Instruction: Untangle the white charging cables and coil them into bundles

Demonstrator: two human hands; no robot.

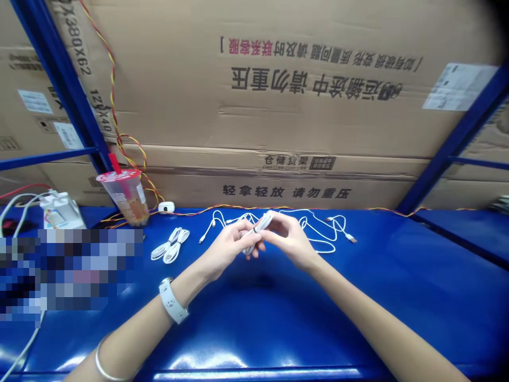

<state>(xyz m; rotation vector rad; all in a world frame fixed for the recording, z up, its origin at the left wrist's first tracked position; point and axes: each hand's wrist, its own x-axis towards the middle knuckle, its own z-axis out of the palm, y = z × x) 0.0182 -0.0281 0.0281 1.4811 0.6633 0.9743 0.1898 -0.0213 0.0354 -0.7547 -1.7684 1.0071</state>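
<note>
Between both hands, above the blue table, is a white charging cable [262, 222] coiled into a bundle, with a dark tie around its middle. My left hand [234, 241] pinches the lower end of the coil, fingers closed around it. My right hand [289, 239] grips the upper end with thumb and fingers. Behind the hands lie loose white cables [318, 228] with USB plugs, spread in loops and partly hidden by the hands. To the left rests a pair of coiled white cable bundles [170, 245].
A plastic drink cup [129, 199] with a red straw stands at the back left, near a small white device [166, 207]. A white power adapter [62, 209] sits farther left. Cardboard boxes [254, 124] and blue shelf posts [457, 148] close off the back of the blue table [270, 329].
</note>
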